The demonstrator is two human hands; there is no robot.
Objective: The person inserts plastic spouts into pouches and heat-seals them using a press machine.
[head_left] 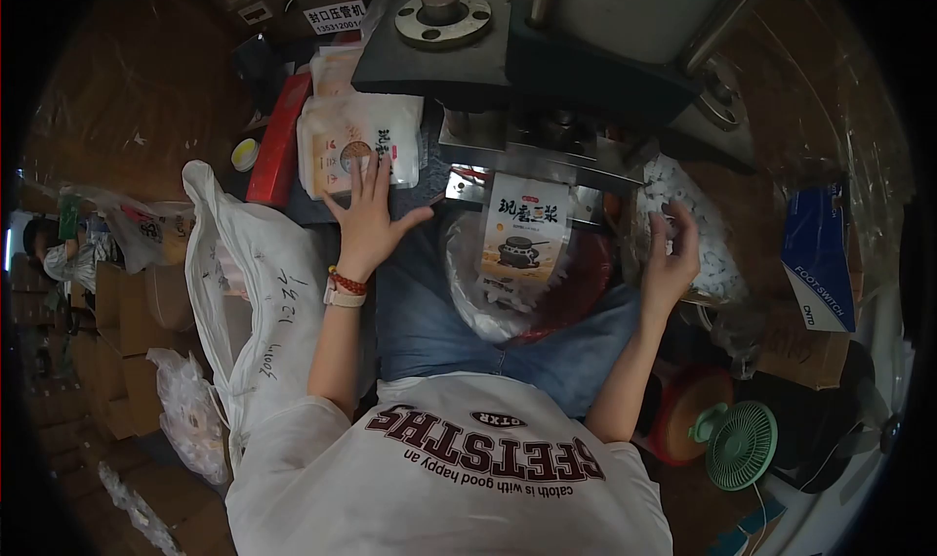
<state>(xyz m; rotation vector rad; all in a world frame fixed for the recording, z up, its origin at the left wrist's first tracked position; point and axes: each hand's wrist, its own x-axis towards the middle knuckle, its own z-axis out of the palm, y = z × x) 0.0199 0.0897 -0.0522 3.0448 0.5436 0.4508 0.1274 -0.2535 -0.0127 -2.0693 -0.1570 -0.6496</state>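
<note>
My left hand [367,226] lies with spread fingers on a stack of printed pouches [402,165], its fingertips on the top pouch. In the middle, one white and orange printed pouch [525,232] hangs at the metal jaw of a press machine [600,180], above a round container lined with clear plastic [468,307]. My right hand [673,253] is raised to the right of that pouch, its fingers curled towards the thumb. Whatever is between those fingertips is too small to make out. Beside this hand is a clear bag of small white plastic pieces [698,234].
A red box [279,141] stands left of the stack. A large white sack [283,312] leans by my left arm. On the right are a blue foot-switch box [818,253] and a green fan [742,444]. The press's dark body [625,29] overhangs the far side.
</note>
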